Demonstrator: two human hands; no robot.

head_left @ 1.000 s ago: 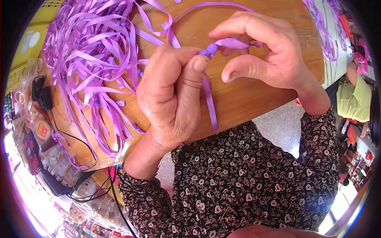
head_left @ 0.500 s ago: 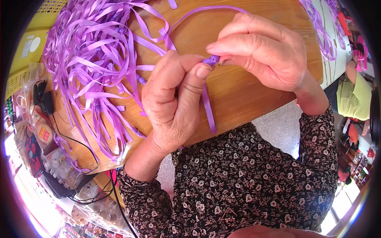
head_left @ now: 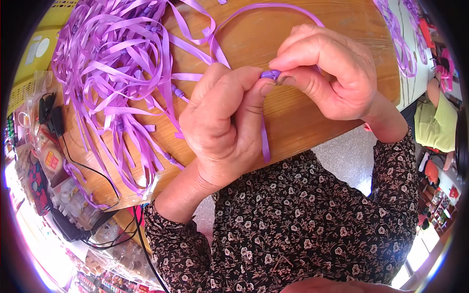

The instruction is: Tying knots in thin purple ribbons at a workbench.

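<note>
Between my two hands is a small purple ribbon knot (head_left: 270, 74), tightly wound. My left hand (head_left: 220, 117) pinches its left end between thumb and forefinger, with the other fingers curled in. My right hand (head_left: 332, 73) is closed at the knot's right end, thumb and fingertips against the ribbon. One purple ribbon tail (head_left: 265, 141) hangs below my left hand toward the table edge. Another length of ribbon (head_left: 273, 6) arcs over the table and runs behind my right hand. My right fingers partly hide what they grip.
A big heap of purple ribbons (head_left: 117, 63), several with knots, lies left on the wooden table (head_left: 317, 132). Beyond its left edge are a yellow basket (head_left: 41, 49), a black cable (head_left: 88, 168) and bagged items. More ribbons (head_left: 403, 53) lie on a white surface at right. A person in yellow-green (head_left: 435, 119) is nearby.
Both hands have shifted slightly right with the knot. My right thumb and forefinger have moved in against it, and the hanging tail has swung a little to the right.
</note>
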